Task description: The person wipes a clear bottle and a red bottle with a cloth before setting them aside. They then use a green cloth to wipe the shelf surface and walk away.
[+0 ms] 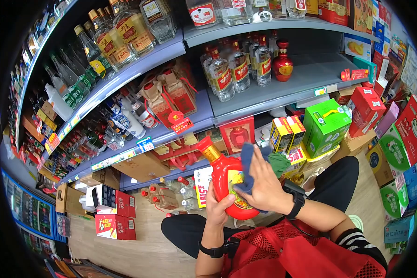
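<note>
My left hand (216,209) is wrapped round the lower side of a large red liquor bottle (220,180) with a gold neck band and a yellow label. The bottle leans with its neck to the upper left, held in front of my body. In my right hand (265,186) is a dark blue cloth (248,162), pressed against the bottle's right side over part of the label. The fingers of that hand lie over the cloth, and the thumb reaches across the label. A smaller dark red bottle (282,62) stands on the shelf, beside several clear bottles (221,78).
Ahead, the grey shelf (306,69) has a front rail. More bottles (120,34) line the left shelves. A green box (327,123) and a red box (366,111) stand to the right. Red cartons (115,227) sit on the floor at lower left, near a drinks cooler (27,206).
</note>
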The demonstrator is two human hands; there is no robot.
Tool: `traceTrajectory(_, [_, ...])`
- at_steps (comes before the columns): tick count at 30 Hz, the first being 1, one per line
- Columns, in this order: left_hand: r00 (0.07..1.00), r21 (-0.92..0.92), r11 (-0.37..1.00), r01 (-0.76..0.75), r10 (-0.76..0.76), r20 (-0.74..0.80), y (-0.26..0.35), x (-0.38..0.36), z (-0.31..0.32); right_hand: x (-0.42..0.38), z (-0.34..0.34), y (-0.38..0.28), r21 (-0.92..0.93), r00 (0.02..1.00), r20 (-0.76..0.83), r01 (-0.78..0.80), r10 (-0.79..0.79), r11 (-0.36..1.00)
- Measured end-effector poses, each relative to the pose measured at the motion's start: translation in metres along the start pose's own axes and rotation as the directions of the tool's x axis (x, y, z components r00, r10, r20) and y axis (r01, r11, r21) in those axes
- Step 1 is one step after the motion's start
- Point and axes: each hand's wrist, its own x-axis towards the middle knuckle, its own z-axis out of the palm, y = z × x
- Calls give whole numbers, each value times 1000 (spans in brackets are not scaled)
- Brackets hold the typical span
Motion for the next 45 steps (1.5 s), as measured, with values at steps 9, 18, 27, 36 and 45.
traceTrajectory(9, [999,-23,1000,4,-3,36,0,5,-13,-7,-12,-15,-84,877,359,372,-320,925])
traceTrajectory(18, [999,-23,1000,-10,11,48,-3,0,-12,-49,-20,29,11,668,476,645,-571,764])
traceTrajectory(27, [994,160,986,-42,25,108,-14,-15,16,-44,-20,43,256,954,12,286,-299,923])
traceTrajectory(36, [975,685,720,-113,-54,217,0,-29,37,1,-48,38,666,906,421,-279,-40,692])
traceTrajectory(45, [990,846,526,-92,-41,133,-4,-27,43,10,-37,19,702,919,335,-390,206,596])
